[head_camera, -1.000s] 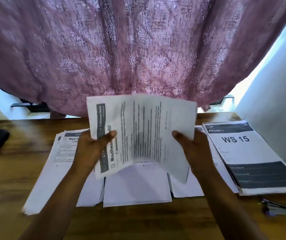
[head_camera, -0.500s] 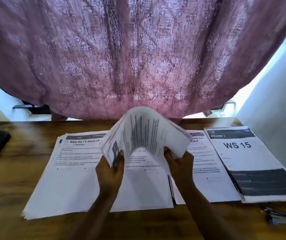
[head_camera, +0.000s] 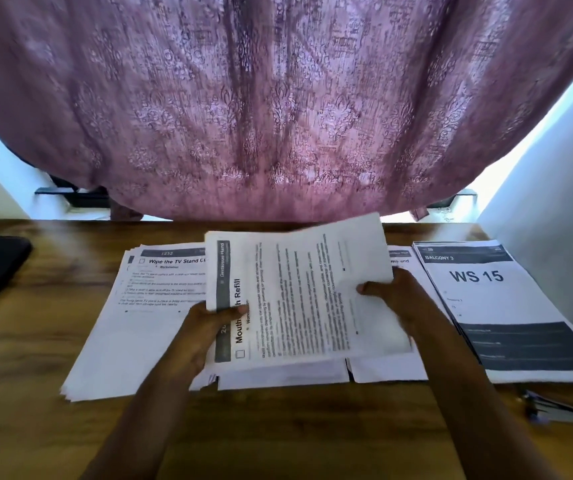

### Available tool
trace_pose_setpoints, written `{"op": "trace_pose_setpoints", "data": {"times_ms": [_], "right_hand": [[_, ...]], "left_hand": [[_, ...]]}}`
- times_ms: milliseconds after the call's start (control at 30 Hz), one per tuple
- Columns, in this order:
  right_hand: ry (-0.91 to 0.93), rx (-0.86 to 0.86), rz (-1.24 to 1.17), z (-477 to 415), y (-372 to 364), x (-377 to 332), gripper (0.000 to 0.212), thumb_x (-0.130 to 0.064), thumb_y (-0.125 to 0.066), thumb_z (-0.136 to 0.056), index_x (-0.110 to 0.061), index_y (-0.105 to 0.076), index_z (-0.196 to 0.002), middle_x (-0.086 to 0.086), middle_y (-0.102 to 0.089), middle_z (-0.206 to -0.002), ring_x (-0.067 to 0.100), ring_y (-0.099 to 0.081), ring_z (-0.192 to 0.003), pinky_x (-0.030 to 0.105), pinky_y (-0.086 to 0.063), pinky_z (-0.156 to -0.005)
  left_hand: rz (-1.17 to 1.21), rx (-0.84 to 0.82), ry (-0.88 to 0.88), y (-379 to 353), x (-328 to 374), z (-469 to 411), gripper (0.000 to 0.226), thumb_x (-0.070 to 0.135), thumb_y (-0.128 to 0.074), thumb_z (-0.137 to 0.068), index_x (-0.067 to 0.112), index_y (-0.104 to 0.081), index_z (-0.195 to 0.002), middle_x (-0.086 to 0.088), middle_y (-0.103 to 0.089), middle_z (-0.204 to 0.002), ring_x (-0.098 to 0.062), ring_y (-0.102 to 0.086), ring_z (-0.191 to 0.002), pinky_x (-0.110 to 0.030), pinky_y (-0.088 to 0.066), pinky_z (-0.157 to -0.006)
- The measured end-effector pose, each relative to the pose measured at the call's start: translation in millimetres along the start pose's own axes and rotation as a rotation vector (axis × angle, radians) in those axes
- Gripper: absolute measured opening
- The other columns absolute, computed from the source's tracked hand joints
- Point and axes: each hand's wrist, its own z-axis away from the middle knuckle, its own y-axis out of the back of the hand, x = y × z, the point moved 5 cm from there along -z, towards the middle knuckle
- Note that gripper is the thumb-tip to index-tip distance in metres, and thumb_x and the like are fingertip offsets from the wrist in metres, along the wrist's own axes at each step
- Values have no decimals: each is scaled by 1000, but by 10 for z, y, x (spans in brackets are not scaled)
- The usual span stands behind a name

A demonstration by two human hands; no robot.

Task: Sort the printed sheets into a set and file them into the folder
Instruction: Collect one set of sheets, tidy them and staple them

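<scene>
Holds a sheaf of printed sheets above the bench; grips its left edge with left hand, thumb on top; pinches right edge with right hand.

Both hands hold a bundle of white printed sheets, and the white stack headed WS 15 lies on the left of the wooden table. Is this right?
No. The head view shows the white stack headed WS 15 on the right of the brown wooden table. The rest holds.
</scene>
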Motion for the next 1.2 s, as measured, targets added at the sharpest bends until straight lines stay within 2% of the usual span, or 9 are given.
{"op": "trace_pose_setpoints", "data": {"times_ms": [133, 267, 567, 700, 767, 833, 900, 967, 1200], "right_hand": [[-141, -54, 73, 105, 78, 379, 25, 0, -72, -75, -11, -68, -97, 8, -72, -92, 29, -67, -88, 44, -52, -84], [-204, -49, 173, 222, 97, 647, 19, -5, -71, -78, -17, -65, -91, 8, -71, -93, 28, -66, -86, 43, -51, -81], [-207, -34, 294, 394, 6, 692, 25, -10, -71, -79, -21, -60, -100, 11, -67, -103, 29, -64, -89, 41, -52, -75], [-197, 306, 853, 588, 2, 681, 65, -28, -74, -78, -9, -43, -131, 17, -55, -126, 35, -53, -112, 45, -46, -89], [-14, 477, 1102, 795, -359, 573, 77, -34, -69, -82, -9, -28, -143, 18, -40, -142, 34, -42, -127, 46, -42, -95], [153, 300, 1062, 914, -1025, 606, 80, -44, -56, -89, -8, -18, -149, 14, -21, -155, 29, -24, -141, 47, -33, -108], [232, -48, 1138, 1018, -1711, 828, 81, -64, -22, -92, -15, 5, -151, 4, 10, -158, 21, 4, -147, 47, -9, -119], [273, -155, 1219, 1046, -1820, 991, 83, -72, 8, -81, -22, 18, -146, -2, 24, -153, 17, 16, -145, 45, 4, -118], [26, 219, 1194, 679, -372, 1144, 75, -57, -21, -95, -8, -10, -151, 9, -11, -159, 22, -9, -147, 49, -11, -115]], "left_hand": [[-34, -95, 268, 162, -442, 313, 37, 11, -76, -73, 5, -68, -108, -17, -72, -103, -32, -71, -91, -47, -57, -82], [-99, -62, 430, 331, -770, 626, 27, 7, -76, -76, 5, -67, -101, -14, -75, -89, -25, -73, -73, -29, -58, -55], [-197, -35, 474, 386, -876, 731, 19, 2, -74, -78, -1, -67, -95, -15, -74, -80, -21, -72, -63, -25, -56, -46], [-213, -34, 472, 389, -887, 739, 13, 0, -73, -80, -4, -67, -91, -14, -74, -78, -20, -72, -63, -24, -57, -49], [-213, -33, 473, 387, -890, 742, 11, -1, -73, -80, -3, -67, -89, -14, -74, -76, -20, -72, -62, -24, -56, -48], [-211, -26, 470, 390, -894, 741, 9, -2, -72, -80, -2, -66, -86, -12, -74, -72, -19, -72, -61, -24, -56, -48], [-205, -16, 459, 397, -905, 732, 6, -3, -71, -80, 0, -66, -81, -13, -74, -75, -18, -71, -58, -23, -55, -46], [-199, -8, 450, 407, -921, 726, 7, -4, -71, -79, 0, -65, -79, -14, -73, -75, -18, -71, -57, -22, -54, -45], [-219, -22, 458, 410, -898, 730, 14, -1, -73, -77, -3, -66, -89, -17, -74, -81, -20, -72, -63, -24, -56, -48]]}}
